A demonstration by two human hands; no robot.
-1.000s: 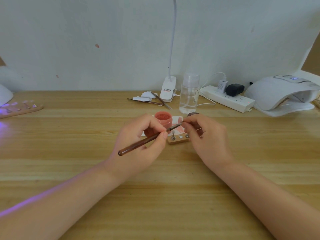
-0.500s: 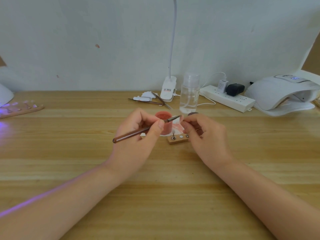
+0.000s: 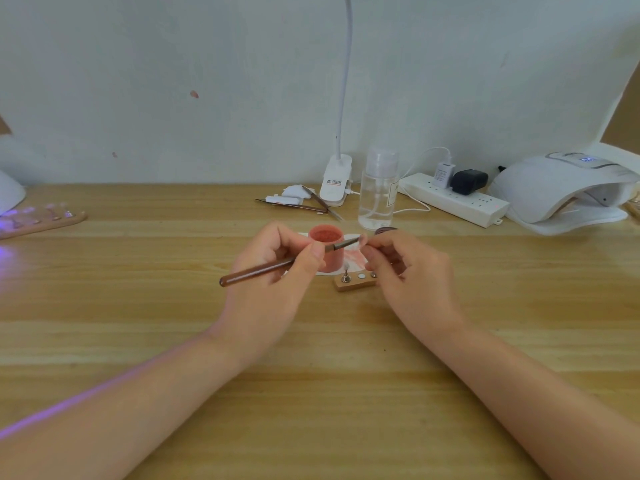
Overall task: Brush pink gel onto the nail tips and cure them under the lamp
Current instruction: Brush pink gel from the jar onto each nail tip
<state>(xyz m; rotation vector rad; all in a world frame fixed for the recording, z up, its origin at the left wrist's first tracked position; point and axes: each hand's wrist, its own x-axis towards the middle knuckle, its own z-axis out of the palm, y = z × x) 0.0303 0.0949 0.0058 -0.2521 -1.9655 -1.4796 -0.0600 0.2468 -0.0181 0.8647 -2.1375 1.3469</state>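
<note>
My left hand (image 3: 273, 271) grips a brown-handled brush (image 3: 256, 271) whose bristle end reaches right to a small pale nail tip (image 3: 363, 240). That tip is pinched between the thumb and forefinger of my right hand (image 3: 412, 271). Behind the brush stands an open pink gel jar (image 3: 327, 252) on a white, pink-stained pad (image 3: 353, 259). A small wooden tip holder (image 3: 355, 283) with metal pegs lies just in front of the jar. A white curing lamp (image 3: 557, 188) sits at the far right.
A clear bottle (image 3: 377, 192), a white power strip (image 3: 453, 199), a clip lamp base (image 3: 335, 181) and tweezers (image 3: 294, 205) line the back of the wooden table (image 3: 138, 306). At far left a wooden strip of nail tips (image 3: 41, 220) lies in purple light.
My left hand has raised the brush from in front of the jar up to its rim level. The bristles now meet the nail tip, which my right hand has lifted slightly.
</note>
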